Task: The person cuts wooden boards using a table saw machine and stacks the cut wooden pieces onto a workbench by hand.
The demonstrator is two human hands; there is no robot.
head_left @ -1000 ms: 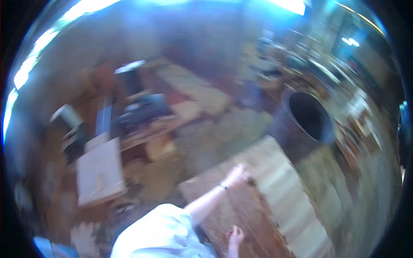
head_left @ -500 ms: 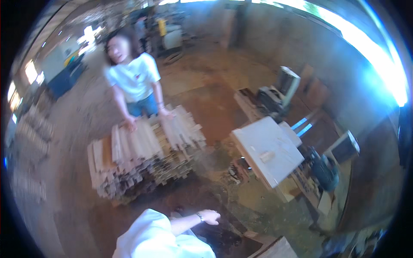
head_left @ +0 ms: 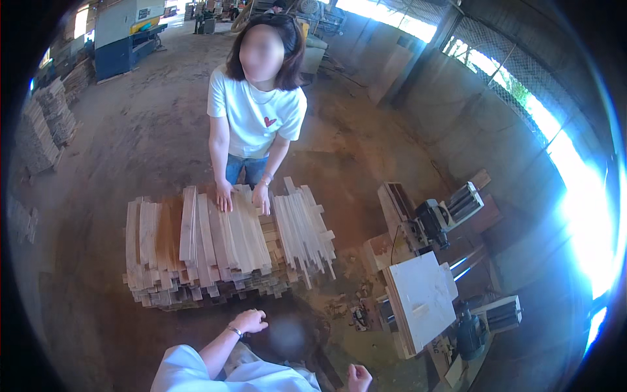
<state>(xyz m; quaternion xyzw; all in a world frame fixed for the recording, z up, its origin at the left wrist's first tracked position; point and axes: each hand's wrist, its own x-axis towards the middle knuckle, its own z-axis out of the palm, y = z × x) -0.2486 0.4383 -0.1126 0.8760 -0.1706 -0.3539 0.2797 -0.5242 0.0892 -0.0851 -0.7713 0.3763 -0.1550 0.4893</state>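
Observation:
My left hand [head_left: 249,321] reaches out at the lower middle, a band on its wrist. Its fingers bend loosely, thumb a little apart, and nothing shows in them. Near the lower edge my right hand [head_left: 358,378] is curled closed, with no object visible in it. Just beyond my left hand, and apart from it, lies a wide stack of wooden strips [head_left: 228,242]. Across the stack stands a person in a white T-shirt [head_left: 258,121], both hands [head_left: 224,196] resting on the top strips.
Right of the stack is a machine with a pale flat board [head_left: 421,300] and a dark motor [head_left: 471,336]. Another motor unit [head_left: 431,222] sits behind it. Piled wood [head_left: 42,130] lines the far left, near a blue-and-white machine [head_left: 124,49]. A wall runs along the right.
The view has swung and steadied. My left hand has moved left, toward the stack, and my right hand has come into view. The other person's hands have come closer together on the strips.

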